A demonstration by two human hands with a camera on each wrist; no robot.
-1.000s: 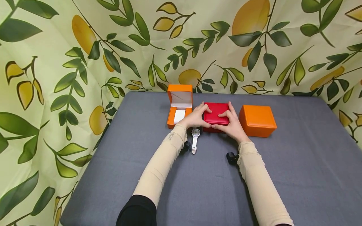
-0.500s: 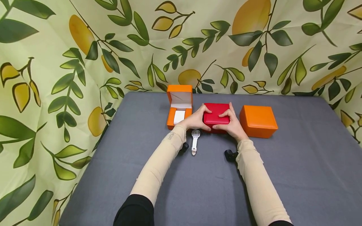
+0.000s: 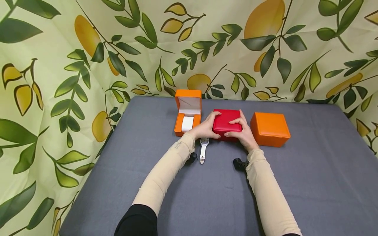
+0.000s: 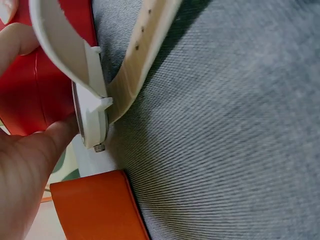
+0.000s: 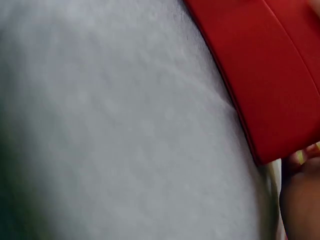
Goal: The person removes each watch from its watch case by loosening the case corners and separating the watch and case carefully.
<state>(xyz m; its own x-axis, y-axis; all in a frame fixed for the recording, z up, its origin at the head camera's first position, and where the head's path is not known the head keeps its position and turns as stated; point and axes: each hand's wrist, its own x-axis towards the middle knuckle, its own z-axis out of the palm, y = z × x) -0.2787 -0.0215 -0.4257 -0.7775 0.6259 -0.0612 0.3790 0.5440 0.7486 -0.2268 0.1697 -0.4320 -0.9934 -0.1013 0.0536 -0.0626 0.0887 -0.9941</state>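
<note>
A closed red box (image 3: 226, 120) stands on the grey table, held between both my hands. The left hand (image 3: 205, 127) grips its left side, with the thumb at the front. On the other side, the right hand (image 3: 245, 131) grips the box, its thumb also on the front face. Just in front of the left hand lies a white-strapped wristwatch (image 3: 203, 151), its dial partly covered by that hand in the head view. The left wrist view shows the watch (image 4: 92, 117) close to the red box (image 4: 40, 95). In the right wrist view the red box (image 5: 275, 85) fills the upper right.
Left of the red box stands an open orange watch box (image 3: 178, 126) with a white cushion (image 3: 187, 124) inside and its lid raised. A closed orange box (image 3: 270, 129) is close to the right hand. Behind the table (image 3: 212, 196) hangs a leaf-patterned cloth (image 3: 136, 59).
The thumbs have moved slightly apart along the red box's front. Both hands keep their hold. The whole head view has shifted a little.
</note>
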